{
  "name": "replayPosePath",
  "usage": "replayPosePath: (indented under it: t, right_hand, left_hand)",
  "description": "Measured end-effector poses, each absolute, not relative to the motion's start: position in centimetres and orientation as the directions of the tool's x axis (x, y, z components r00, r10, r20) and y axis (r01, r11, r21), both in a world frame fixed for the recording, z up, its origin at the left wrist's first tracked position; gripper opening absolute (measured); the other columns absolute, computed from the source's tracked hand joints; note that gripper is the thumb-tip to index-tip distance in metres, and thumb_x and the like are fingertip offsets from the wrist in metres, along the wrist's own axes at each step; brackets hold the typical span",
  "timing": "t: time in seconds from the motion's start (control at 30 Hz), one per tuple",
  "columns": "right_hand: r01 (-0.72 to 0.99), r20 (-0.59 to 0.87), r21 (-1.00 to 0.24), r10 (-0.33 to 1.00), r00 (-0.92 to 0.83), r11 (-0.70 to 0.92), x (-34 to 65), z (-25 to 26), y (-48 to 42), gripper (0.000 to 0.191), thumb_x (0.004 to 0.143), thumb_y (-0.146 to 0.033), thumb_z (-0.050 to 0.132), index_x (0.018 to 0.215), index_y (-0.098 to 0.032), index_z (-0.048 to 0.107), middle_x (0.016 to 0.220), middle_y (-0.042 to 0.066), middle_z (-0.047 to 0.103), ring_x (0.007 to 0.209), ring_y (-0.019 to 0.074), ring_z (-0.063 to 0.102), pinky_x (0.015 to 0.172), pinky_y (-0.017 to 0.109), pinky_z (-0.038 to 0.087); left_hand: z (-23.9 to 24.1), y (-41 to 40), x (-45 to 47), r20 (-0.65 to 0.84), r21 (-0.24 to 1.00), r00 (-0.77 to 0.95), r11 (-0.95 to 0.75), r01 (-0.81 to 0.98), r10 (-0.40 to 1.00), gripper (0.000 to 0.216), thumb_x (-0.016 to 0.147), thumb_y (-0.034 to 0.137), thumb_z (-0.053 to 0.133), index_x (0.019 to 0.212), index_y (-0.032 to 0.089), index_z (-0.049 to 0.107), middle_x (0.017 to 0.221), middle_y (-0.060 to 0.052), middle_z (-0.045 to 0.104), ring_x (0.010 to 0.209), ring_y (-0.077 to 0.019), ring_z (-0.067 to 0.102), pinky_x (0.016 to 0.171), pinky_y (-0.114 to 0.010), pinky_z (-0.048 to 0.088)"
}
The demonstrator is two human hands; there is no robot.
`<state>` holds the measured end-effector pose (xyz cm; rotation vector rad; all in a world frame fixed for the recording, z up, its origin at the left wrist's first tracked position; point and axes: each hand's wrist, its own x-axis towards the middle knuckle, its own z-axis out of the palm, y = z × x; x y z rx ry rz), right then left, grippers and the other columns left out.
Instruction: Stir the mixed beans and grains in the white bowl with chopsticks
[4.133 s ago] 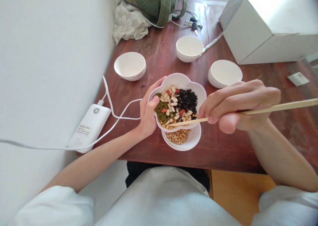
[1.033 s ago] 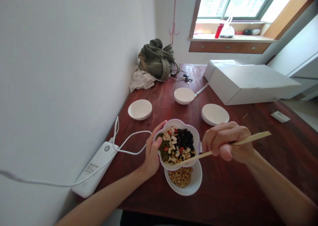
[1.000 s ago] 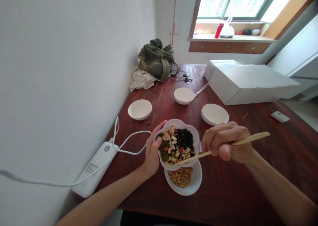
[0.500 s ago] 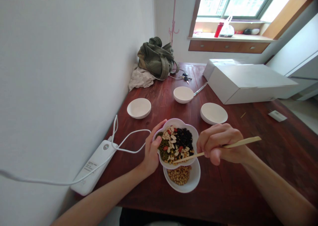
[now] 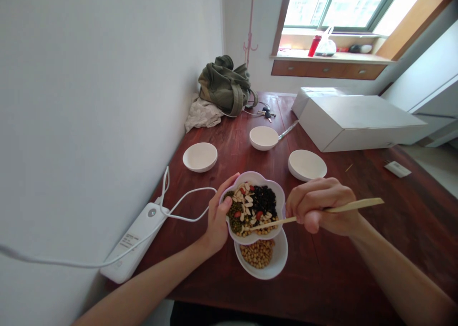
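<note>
Chopsticks (image 5: 277, 223) rightward (power-bank label (image 5: 129, 240) unreadable)

Layout from my seat, calling the lobed bowl (image 5: 252, 175) the center, sitting over a round bowl (image 5: 277, 264) of beans on the worktop (image 5: 332, 278): power bank (image 5: 134, 242) at 9, small bowls (image 5: 199, 157) (image 5: 264, 138) at 10 and 12, dish (image 5: 307, 165) at 2, box (image 5: 359, 123) behind it, bag (image 5: 225, 82) at 11, keys (image 5: 266, 113) behind the 12 bowl.

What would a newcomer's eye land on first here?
The flower-shaped white bowl of mixed beans, held in the left hand above the dark red wooden table, stands out first. The right hand holds wooden chopsticks over it, and a white bowl of yellow beans sits partly beneath.
</note>
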<state>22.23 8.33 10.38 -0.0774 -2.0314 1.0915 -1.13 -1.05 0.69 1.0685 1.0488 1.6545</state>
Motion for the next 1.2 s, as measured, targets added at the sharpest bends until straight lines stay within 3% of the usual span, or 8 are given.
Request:
replayPosePath:
  t: [0.43, 0.97, 1.2]
  right_hand:
    - [-0.274, 0.608, -0.677, 0.309, -0.731, 0.683, 22.47, 10.07, 8.24, 0.034, 0.092, -0.042, 0.079, 0.075, -0.013, 0.073, 0.07, 0.007, 0.073, 0.06, 0.0111, 0.07, 0.059, 0.02, 0.054]
    - [-0.387, 0.625, -0.755, 0.404, -0.668, 0.529, 22.64, 9.74, 8.4, 0.039, 0.088, -0.043, 0.082, 0.067, -0.012, 0.071, 0.064, 0.005, 0.072, 0.06, 0.0145, 0.074, 0.057, 0.021, 0.057]
    - [-0.349, 0.627, -0.738, 0.396, -0.671, 0.578, 22.56, 9.66, 8.45, 0.035, 0.089, -0.041, 0.081, 0.071, -0.013, 0.073, 0.07, 0.007, 0.075, 0.063, 0.0145, 0.075, 0.059, 0.021, 0.059]
  left_hand:
    - [0.46, -0.81, -0.81, 0.204, 0.937, -0.254, -0.264, -0.23, 0.945, 0.051, 0.103, 0.04, 0.057, 0.149, 0.023, 0.068, 0.152, -0.009, 0.07, 0.141, -0.0337, 0.064, 0.123, -0.047, 0.048]
    - [0.06, -0.79, -0.95, 0.214, 0.939, -0.252, -0.27, -0.213, 0.944, 0.052, 0.103, 0.04, 0.057, 0.15, 0.023, 0.068, 0.152, -0.009, 0.07, 0.142, -0.0339, 0.063, 0.124, -0.047, 0.046]
    - [0.42, -0.76, -0.78, 0.2, 0.94, -0.261, -0.26, -0.219, 0.944, 0.053, 0.102, 0.042, 0.058, 0.149, 0.022, 0.068, 0.152, -0.01, 0.07, 0.141, -0.0344, 0.064, 0.123, -0.048, 0.047]
